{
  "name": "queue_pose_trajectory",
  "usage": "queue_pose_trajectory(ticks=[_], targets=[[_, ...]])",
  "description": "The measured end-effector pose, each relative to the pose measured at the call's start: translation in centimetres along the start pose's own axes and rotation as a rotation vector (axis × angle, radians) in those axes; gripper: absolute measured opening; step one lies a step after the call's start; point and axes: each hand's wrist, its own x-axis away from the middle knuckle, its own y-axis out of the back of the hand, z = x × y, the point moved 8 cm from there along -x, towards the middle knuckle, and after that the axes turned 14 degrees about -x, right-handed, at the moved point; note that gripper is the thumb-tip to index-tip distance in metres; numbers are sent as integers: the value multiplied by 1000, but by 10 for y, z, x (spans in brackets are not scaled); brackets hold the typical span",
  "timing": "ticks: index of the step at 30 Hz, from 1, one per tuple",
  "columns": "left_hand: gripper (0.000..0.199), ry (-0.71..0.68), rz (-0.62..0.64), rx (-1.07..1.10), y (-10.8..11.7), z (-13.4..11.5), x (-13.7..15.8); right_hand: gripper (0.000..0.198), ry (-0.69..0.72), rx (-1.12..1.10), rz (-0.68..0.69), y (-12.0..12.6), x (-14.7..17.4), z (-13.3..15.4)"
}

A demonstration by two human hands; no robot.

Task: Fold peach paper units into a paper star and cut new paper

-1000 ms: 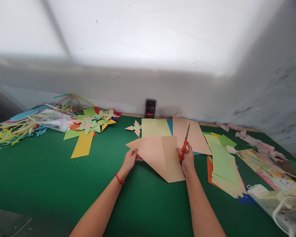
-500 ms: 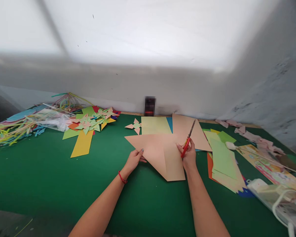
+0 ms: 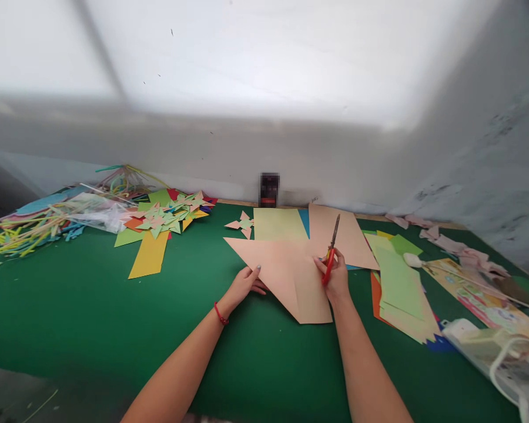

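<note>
The left hand [image 3: 241,286] pinches a creased, angular peach paper sheet [image 3: 275,267], seemingly to steady it, while the right hand [image 3: 338,286] grips red-handled metal scissors [image 3: 329,269], tips aimed away.

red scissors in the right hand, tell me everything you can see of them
The scissors have glossy red handles that look like plastic, a touch of yellow near the pivot, and slim, dark blades that look like metal. The blades appear together, or nearly so. The right hand grips the handles, partly hiding them. The tips point up in the picture, leaning slightly right, in front of the rear peach sheet; whether the blades touch it is unclear.
</note>
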Motion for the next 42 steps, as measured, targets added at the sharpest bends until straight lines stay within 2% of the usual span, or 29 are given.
queue_pose_trajectory(ticks=[4,11,17,22,28,32,36,39,42], targets=[[41,14,40,-19,-3,4,-4,66,22,9,-5,1,-1,2],[36,12,-6,1,2,6,-12,73,16,78,-46,7,-3,2],[39,27,83,-9,-15,7,-7,69,44,71,-54,3,2,7],[35,27,47,-30,-10,5,-9,68,54,50,-49,-4,4,11],[33,12,83,-48,-11,0,-6,66,66,46,-52,-7,6,16],[27,-9,0,-60,-3,5,-9,64,42,-6,-66,-7,5,14],[24,-43,-127,-44,16,1,-13,50,10,-46,-79,-4,3,10],[23,-62,-175,-31,29,-15,-22,47,-4,-69,-71,-4,2,12],[23,-83,-190,-30,35,-42,-38,42,-39,-107,-31,-6,2,13]])
